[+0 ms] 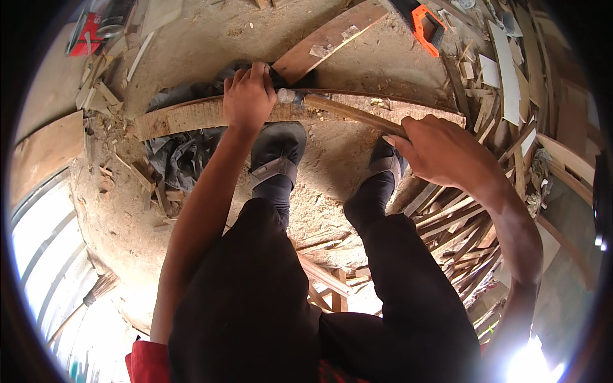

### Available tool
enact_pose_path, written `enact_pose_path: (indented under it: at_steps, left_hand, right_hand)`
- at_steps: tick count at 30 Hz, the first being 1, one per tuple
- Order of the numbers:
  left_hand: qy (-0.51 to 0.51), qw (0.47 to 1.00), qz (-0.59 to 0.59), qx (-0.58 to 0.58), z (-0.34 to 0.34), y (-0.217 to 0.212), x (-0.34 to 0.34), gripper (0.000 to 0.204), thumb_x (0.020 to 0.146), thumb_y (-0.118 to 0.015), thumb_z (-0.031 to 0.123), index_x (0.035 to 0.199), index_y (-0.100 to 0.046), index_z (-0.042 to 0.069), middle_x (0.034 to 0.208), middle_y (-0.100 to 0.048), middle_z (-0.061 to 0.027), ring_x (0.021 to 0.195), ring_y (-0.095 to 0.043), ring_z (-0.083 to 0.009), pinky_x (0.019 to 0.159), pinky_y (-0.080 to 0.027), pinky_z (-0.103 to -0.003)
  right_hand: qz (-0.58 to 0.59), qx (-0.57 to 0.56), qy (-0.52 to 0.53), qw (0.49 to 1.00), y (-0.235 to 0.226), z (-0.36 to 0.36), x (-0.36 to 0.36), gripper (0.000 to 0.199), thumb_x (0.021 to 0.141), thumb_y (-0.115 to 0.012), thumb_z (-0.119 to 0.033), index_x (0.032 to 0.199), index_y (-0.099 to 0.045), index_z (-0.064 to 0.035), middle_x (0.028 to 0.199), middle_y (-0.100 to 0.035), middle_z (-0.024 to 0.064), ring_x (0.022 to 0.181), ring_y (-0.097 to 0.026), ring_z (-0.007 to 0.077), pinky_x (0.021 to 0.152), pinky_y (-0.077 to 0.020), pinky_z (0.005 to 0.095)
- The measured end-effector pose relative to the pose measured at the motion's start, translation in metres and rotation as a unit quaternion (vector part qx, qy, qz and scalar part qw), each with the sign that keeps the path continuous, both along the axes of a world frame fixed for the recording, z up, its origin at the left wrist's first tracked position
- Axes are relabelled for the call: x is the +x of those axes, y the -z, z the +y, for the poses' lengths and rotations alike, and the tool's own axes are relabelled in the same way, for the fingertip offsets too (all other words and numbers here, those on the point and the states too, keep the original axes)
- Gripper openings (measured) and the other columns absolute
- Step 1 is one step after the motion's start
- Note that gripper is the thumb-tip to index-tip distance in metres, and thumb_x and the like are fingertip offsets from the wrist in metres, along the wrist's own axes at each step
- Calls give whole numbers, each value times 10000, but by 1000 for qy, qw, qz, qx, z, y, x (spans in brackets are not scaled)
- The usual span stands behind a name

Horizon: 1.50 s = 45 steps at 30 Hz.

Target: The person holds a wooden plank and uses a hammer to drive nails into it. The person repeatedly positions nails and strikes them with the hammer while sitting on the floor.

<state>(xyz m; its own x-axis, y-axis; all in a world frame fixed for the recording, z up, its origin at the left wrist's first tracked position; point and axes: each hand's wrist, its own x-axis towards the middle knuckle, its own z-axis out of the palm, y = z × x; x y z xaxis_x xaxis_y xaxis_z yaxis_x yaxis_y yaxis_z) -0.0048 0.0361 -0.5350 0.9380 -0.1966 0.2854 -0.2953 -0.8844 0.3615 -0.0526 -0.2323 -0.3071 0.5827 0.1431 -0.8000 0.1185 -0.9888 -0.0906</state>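
A long rough wooden plank [185, 118] lies across in front of my feet. My left hand [249, 99] is closed over its far edge, left of the middle, with the fingertips partly hidden behind the wood. My right hand [437, 150] grips the end of a hammer [354, 115] by its wooden handle. The hammer's grey head is at the plank's middle, just right of my left hand; whether it touches the wood I cannot tell. Dark crumpled cloth or plastic [182, 156] lies under the plank's left part. Both shod feet are on the near side of the plank.
Beyond the plank lies a wide brown board [329, 41], with an orange-handled saw [426, 30] to its right. Wood strips and offcuts [463, 223] pile up along the right. A red can [86, 32] stands at the far left. A broom [99, 287] lies at the lower left.
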Motion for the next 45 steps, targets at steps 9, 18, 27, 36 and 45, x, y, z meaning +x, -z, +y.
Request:
enact_pose_path:
  at_steps: [9, 18, 27, 36, 45]
  left_hand:
    - [-59, 996, -47, -51, 25, 14, -4, 63, 942, -595, 120, 999, -619, 113, 872, -701, -117, 849, -663, -353, 756, -494, -485]
    - [-23, 997, 3, -79, 1, 12, 5, 75, 911, -630, 118, 986, -638, 126, 851, -698, -126, 810, -670, -373, 742, -518, -481]
    - [-40, 997, 5, -69, 6, 8, 4, 93, 894, -630, 90, 986, -639, 107, 864, -702, -141, 821, -675, -387, 744, -518, -486]
    - [-39, 996, 7, -82, 13, 10, 1, 89, 900, -622, 93, 984, -648, 101, 870, -703, -143, 830, -676, -393, 751, -521, -483]
    - [-20, 997, 4, -79, 8, 7, 4, 104, 902, -617, 97, 1002, -644, 102, 866, -692, -152, 823, -664, -398, 738, -520, -496]
  right_hand:
    - [-197, 195, -282, 918, -12, 14, 16, 222, 944, -645, -244, 833, -659, -52, 687, -573, 123, 708, -627, 245, 617, -471, 435]
    - [-114, 156, 216, 957, 19, -32, -55, 532, 1073, -453, -488, 963, -612, 7, 612, -610, 162, 570, -633, 384, 591, -487, 499]
    - [-73, 131, 131, 980, 36, -21, -48, 493, 1056, -479, -473, 1029, -602, 3, 655, -623, 220, 695, -653, 447, 697, -514, 550]
    - [-72, 64, -13, 995, 39, -45, -7, 525, 1040, -485, -521, 992, -650, -24, 709, -661, 180, 736, -692, 364, 739, -531, 512]
    - [-18, 111, 26, 993, 85, -94, -10, 460, 1042, -509, -483, 995, -606, -36, 691, -597, 211, 714, -629, 419, 716, -476, 525]
